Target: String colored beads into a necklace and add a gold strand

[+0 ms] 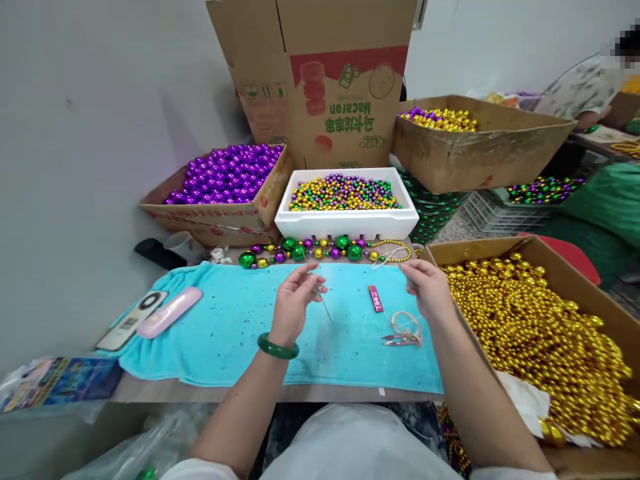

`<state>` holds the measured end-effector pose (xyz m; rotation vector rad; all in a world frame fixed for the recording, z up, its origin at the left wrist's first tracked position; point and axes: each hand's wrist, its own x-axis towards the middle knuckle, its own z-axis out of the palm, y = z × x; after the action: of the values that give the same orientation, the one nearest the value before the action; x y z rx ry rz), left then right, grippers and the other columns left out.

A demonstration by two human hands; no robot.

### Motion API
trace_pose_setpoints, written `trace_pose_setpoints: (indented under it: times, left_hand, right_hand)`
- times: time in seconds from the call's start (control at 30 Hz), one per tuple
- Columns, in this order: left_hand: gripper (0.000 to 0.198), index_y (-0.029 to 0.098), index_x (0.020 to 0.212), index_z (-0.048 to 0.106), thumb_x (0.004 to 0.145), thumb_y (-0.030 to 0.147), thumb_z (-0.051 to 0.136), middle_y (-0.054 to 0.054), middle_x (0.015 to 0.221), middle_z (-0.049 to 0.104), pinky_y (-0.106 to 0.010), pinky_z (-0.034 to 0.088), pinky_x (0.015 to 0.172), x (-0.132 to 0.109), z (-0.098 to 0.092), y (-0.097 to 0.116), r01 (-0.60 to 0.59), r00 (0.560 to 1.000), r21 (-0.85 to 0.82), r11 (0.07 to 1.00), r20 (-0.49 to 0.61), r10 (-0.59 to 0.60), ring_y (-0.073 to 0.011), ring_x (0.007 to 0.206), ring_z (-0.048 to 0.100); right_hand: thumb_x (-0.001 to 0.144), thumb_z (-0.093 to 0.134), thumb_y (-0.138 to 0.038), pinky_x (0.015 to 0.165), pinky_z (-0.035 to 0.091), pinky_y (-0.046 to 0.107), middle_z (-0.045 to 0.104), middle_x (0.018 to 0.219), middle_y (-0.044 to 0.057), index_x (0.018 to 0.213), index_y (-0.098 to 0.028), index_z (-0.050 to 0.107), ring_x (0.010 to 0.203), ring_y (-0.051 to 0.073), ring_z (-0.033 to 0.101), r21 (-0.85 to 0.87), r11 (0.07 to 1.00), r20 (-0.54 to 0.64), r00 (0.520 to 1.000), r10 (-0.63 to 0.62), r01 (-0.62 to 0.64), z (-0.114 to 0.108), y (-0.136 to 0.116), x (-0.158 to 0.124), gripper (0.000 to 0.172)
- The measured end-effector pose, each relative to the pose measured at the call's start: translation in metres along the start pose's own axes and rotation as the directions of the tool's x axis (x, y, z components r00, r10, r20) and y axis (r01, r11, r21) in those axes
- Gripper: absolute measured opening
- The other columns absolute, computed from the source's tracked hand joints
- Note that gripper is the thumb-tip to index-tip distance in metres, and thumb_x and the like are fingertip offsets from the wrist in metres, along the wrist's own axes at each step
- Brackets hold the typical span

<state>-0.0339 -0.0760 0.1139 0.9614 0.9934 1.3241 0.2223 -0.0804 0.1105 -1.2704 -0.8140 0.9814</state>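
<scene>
My left hand (294, 297), with a green bangle at its wrist, is closed on a long thin needle (327, 310) that slants down over the turquoise towel (225, 327). My right hand (425, 287) is raised at the towel's right side, thumb and forefinger pinched; anything between them is too fine to make out. Between and below the hands lie a small pink packet (375, 299) and thread snips (400, 340) with a loop of pale cord. Behind them stretches a bead string (319, 253) of large green, purple and gold beads.
Along the back stand a carton of purple beads (225, 177) and a white foam box (345, 225) of mixed beads. A carton of gold beads (535, 333) flanks my right arm. A phone (133, 320) and pink case (170, 312) lie left. Another person (575, 87) sits far right.
</scene>
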Motion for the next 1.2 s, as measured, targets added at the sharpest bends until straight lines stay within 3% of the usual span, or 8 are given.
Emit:
trace_pose_setpoints:
  times: [0.13,0.27,0.43,0.6,0.8,1.0,1.2]
  left_hand:
    - [0.035,0.015,0.102,0.063,0.077,0.038,0.064,-0.003,0.074,0.065,-0.022,0.047,0.049,-0.023,0.018,-0.012,0.088,0.987,0.072,0.994,0.126,-0.096,-0.012,0.06,0.063]
    - [0.035,0.016,0.103,0.063,0.076,0.038,0.064,-0.002,0.074,0.064,-0.023,0.047,0.049,-0.038,0.023,-0.016,0.084,0.983,0.129,0.988,0.15,-0.103,-0.0123,0.058,0.063]
    - [0.034,0.016,0.102,0.063,0.077,0.038,0.064,-0.002,0.073,0.064,-0.023,0.047,0.049,-0.041,0.018,-0.018,0.078,0.984,0.142,0.987,0.148,-0.099,-0.0127,0.058,0.063]
    - [0.034,0.015,0.101,0.063,0.077,0.039,0.063,-0.002,0.073,0.064,-0.022,0.048,0.05,-0.042,0.012,-0.02,0.075,0.985,0.14,0.987,0.142,-0.095,-0.0119,0.058,0.062]
    - [0.034,0.015,0.102,0.062,0.079,0.039,0.062,-0.002,0.075,0.064,-0.023,0.048,0.052,-0.042,0.005,-0.021,0.103,0.984,0.13,0.986,0.134,-0.12,-0.0121,0.061,0.062]
    - [0.032,0.015,0.103,0.061,0.08,0.038,0.061,-0.002,0.076,0.064,-0.022,0.047,0.052,-0.039,-0.002,-0.022,0.125,0.98,0.109,0.986,0.143,-0.14,-0.0114,0.061,0.062]
    - [0.032,0.015,0.101,0.061,0.079,0.037,0.062,-0.002,0.074,0.064,-0.023,0.048,0.052,-0.038,-0.002,-0.021,0.124,0.981,0.098,0.987,0.135,-0.136,-0.0117,0.06,0.062]
  right_hand:
    - [0.067,0.067,-0.032,0.043,0.041,0.027,0.054,0.058,-0.002,0.066,-0.025,0.062,0.046,0.013,0.048,0.012,0.997,0.202,0.976,-0.081,0.08,0.051,-0.023,-0.049,0.009]
    - [0.071,0.063,-0.034,0.04,0.038,0.026,0.053,0.058,-0.003,0.066,-0.025,0.057,0.045,0.013,0.045,-0.037,0.996,0.192,0.979,-0.069,0.077,0.075,-0.025,-0.071,0.011]
    - [0.068,0.065,-0.035,0.038,0.029,0.024,0.04,0.045,-0.007,0.069,-0.025,0.063,0.038,0.01,0.033,-0.073,0.996,0.154,0.987,-0.037,0.049,0.082,-0.015,-0.069,0.011]
    - [0.065,0.068,-0.032,0.046,0.038,0.025,0.06,0.059,-0.001,0.07,-0.021,0.069,0.052,0.013,0.049,-0.094,0.991,0.189,0.979,-0.073,0.092,0.09,-0.009,-0.066,0.012]
    - [0.071,0.065,-0.034,0.039,0.036,0.021,0.055,0.065,-0.002,0.072,-0.019,0.059,0.051,0.009,0.046,0.047,0.998,0.2,0.979,-0.043,0.034,0.095,-0.001,-0.074,0.016]
    - [0.07,0.067,-0.034,0.037,0.026,0.02,0.041,0.047,-0.009,0.069,-0.018,0.059,0.038,0.005,0.031,0.065,0.997,0.228,0.973,0.034,-0.05,0.099,0.003,-0.066,0.018]
    - [0.065,0.07,-0.033,0.046,0.04,0.023,0.059,0.057,-0.002,0.072,-0.018,0.069,0.05,0.011,0.049,-0.051,0.998,0.236,0.972,-0.012,0.024,0.107,0.002,-0.064,0.016]
